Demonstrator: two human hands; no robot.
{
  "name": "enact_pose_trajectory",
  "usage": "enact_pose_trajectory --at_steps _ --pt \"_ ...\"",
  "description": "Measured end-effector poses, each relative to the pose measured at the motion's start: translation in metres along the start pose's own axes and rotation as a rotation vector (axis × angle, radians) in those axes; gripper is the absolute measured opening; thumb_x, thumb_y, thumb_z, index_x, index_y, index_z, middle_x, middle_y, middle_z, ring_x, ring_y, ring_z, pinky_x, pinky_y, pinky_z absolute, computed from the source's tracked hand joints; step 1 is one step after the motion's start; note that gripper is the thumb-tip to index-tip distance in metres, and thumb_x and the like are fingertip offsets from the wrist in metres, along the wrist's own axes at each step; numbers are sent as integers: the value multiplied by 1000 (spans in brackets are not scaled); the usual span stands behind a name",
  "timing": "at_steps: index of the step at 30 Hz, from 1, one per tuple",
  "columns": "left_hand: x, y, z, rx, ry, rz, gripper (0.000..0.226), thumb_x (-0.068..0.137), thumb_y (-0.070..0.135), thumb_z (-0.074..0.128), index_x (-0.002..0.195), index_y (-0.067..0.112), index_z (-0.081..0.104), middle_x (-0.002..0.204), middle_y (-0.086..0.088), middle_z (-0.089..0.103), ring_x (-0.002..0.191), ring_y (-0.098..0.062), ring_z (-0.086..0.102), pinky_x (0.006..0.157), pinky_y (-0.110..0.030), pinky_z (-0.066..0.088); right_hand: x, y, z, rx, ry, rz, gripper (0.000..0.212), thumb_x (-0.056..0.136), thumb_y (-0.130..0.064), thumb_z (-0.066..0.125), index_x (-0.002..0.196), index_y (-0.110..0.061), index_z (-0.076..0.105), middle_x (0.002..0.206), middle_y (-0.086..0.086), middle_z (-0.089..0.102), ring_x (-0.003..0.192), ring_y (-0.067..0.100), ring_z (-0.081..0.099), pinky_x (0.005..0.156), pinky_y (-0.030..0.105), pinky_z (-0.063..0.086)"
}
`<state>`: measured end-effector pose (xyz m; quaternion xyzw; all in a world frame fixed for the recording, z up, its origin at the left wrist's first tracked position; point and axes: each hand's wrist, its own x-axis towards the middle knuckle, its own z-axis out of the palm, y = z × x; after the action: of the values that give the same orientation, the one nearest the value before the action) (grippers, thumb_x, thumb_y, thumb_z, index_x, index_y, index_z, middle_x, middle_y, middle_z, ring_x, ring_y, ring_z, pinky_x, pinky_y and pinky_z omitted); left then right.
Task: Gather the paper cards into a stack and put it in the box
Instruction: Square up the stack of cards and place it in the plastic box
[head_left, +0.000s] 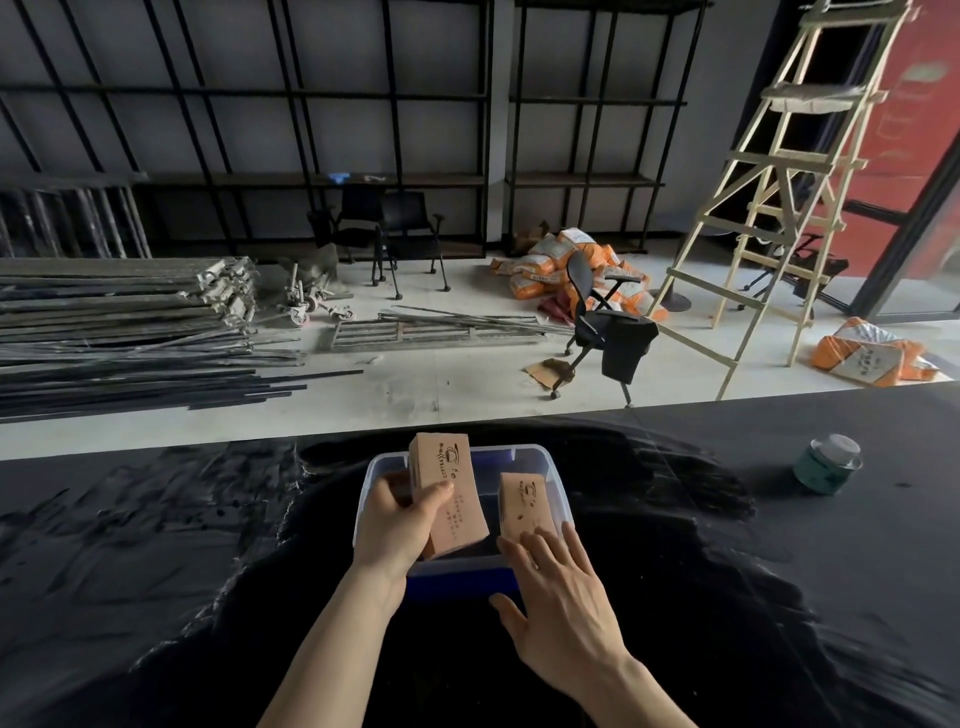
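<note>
Stack of paper cards (451, 499) was over the clear plastic box (556, 488), tilted, lower end dipping inside; left hand (400, 525) held it, grip closed around the stack's side. Second card stack (522, 504) stood inside at the right. Right hand (558, 592) lay on the near rim, grip wide, fingers spread, holding nothing.

Risks: one-sided hold could let the cards fan or slip; tilted entry might knock the standing stack over.

Box floor was mostly hidden by hands and cards; print on the cards unreadable. Black-covered tabletop (727, 597) was dark, so stray cards there would be hard to spot.

A thick stack of tan printed paper cards (448, 493) tilts over the clear blue-rimmed plastic box (540, 453). A second tan stack (523, 503) stands inside it, right side.
</note>
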<state>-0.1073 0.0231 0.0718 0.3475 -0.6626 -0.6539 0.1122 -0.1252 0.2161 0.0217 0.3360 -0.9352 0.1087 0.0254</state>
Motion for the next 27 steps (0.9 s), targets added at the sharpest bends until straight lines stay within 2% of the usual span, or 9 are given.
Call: enact_pose_trajectory --at_steps 3,5,8,11,13,16,20,24,27 --pt "4 -2 15 64 -13 -59 44 87 35 78 117 14 54 105 -8 71 100 -28 65 60 -29 50 -19 0 4 14 8 12 69 90 -62 40 149 -28 46 145 -3 58 142 23 46 128 49 15" --pt "7 -8 24 119 -33 -102 47 88 34 78 120 12 51 111 -12 71 101 -29 66 57 -29 50 -30 1 8 -5 18 19 65 87 -63 44 142 -29 53 136 -4 66 134 23 56 123 50 27" --pt "9 -16 31 234 -67 -149 54 88 31 76 129 9 48 118 -16 73 99 -29 72 63 -35 60 -42 -1 9 4 35 27 59 89 -61 49 138 -28 56 130 -6 68 131 21 59 120 52 36" --pt "7 -24 38 321 -94 -181 35 91 20 74 112 6 49 115 -13 72 89 -23 68 70 -35 58 -47 -3 3 42 79 37 52 96 -56 45 138 -27 58 130 -8 67 131 18 57 122 50 34" --pt "3 -28 42 371 -129 -220 36 89 18 76 113 7 51 109 -12 67 87 -23 65 79 -38 56 -48 -5 -1 56 102 38 45 100 -50 42 135 -28 59 127 -9 67 129 16 57 124 49 30" --pt "0 -30 44 446 -177 -257 64 86 26 79 138 5 48 124 -16 67 112 -33 64 95 -44 54 -49 -7 -3 56 121 36 39 102 -43 39 130 -28 62 121 -9 69 123 16 60 123 49 31" --pt "-2 -27 46 509 -234 -280 70 89 28 78 146 5 43 141 -17 58 131 -34 53 90 -37 41 -43 -8 -5 54 144 52 41 103 -43 39 131 -25 62 121 -5 71 120 20 61 118 47 38" --pt "3 -26 46 530 -282 -315 71 89 25 78 147 4 43 139 -15 61 129 -32 56 97 -40 45 -24 0 -14 63 178 69 46 104 -43 39 137 -18 59 133 8 67 129 30 58 111 45 45" --pt "6 -25 47 557 -318 -331 89 89 27 78 157 4 25 146 -16 55 134 -32 52 93 -38 43 -9 12 -20 49 158 88 51 97 -41 43 136 -12 59 140 18 62 135 38 54 112 49 44"
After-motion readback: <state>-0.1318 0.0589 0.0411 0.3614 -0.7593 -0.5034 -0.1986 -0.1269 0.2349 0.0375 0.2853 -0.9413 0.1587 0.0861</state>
